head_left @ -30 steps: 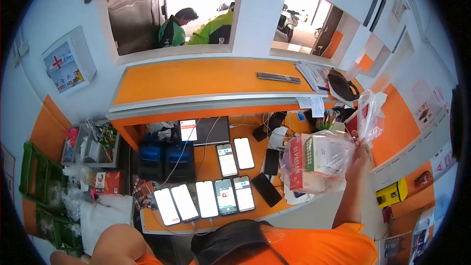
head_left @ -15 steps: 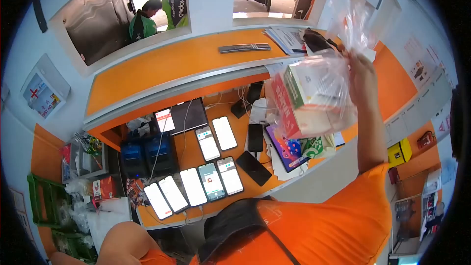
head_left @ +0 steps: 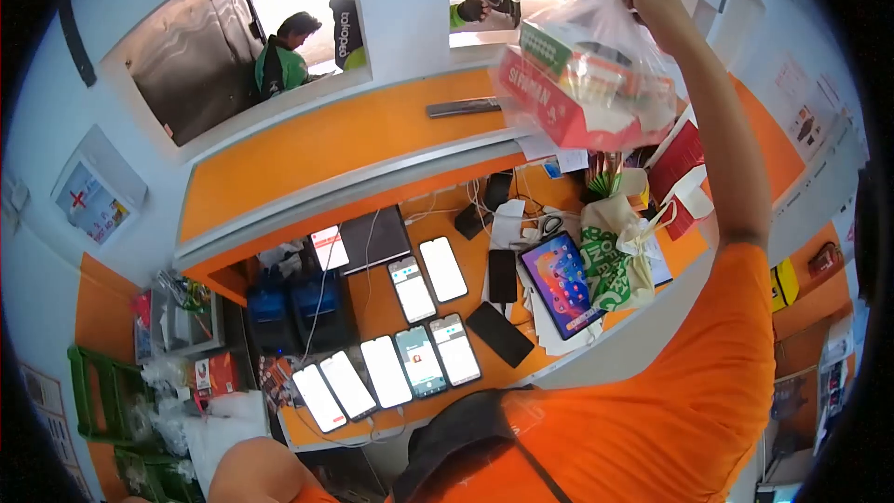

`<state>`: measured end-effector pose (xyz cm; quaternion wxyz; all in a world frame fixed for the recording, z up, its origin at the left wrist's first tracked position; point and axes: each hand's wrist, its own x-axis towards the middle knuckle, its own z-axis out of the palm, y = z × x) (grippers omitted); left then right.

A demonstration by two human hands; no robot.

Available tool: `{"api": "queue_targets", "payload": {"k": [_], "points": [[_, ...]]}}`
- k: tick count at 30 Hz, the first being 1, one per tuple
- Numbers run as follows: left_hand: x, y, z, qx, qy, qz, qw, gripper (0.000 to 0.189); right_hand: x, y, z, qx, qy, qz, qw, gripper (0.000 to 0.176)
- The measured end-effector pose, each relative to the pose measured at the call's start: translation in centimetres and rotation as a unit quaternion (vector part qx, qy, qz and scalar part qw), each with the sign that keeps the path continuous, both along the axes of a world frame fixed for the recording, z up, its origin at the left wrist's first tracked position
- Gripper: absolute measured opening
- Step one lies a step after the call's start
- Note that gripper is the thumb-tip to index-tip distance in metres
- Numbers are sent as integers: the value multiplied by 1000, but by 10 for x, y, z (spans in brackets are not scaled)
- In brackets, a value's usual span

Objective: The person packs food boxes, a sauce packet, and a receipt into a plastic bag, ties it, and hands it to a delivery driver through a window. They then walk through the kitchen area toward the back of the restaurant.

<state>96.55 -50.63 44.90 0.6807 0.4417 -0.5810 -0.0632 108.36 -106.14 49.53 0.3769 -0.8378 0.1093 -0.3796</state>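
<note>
My right hand [head_left: 655, 7] grips the gathered top of a clear plastic bag [head_left: 605, 23], lifted above the right end of the orange counter. Inside lie stacked food boxes: a red and white box [head_left: 545, 102] at the bottom and a green and white box [head_left: 548, 48] on top. Right arm stretched forward, I hold the bag hanging at the window's height. A bent bare limb [head_left: 261, 475] shows at the bottom left, but my left hand is out of view.
Several lit phones [head_left: 380, 373] lie on the lower orange desk, beside a tablet [head_left: 562, 284] and a green and white bag [head_left: 615, 261]. Two blue and black machines [head_left: 317, 307] stand left. Outside the window is a person in a green jacket [head_left: 284, 61]; another gloved hand [head_left: 472, 9] shows at the right window.
My right hand has raised the plastic bag up and forward, away from the desk. The tablet and green and white bag are now uncovered. A gloved hand has appeared at the right window.
</note>
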Motion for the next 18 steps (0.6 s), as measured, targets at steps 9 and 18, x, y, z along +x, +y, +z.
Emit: {"api": "queue_targets", "payload": {"k": [9,18], "points": [[29,-2,-42,-61,136,66,987,36,141,-106,-16,-10,-70,15,997,36],[58,26,-113,-113,176,140,968,86,222,-120,-79,-7,-58,-100,993,42]]}}
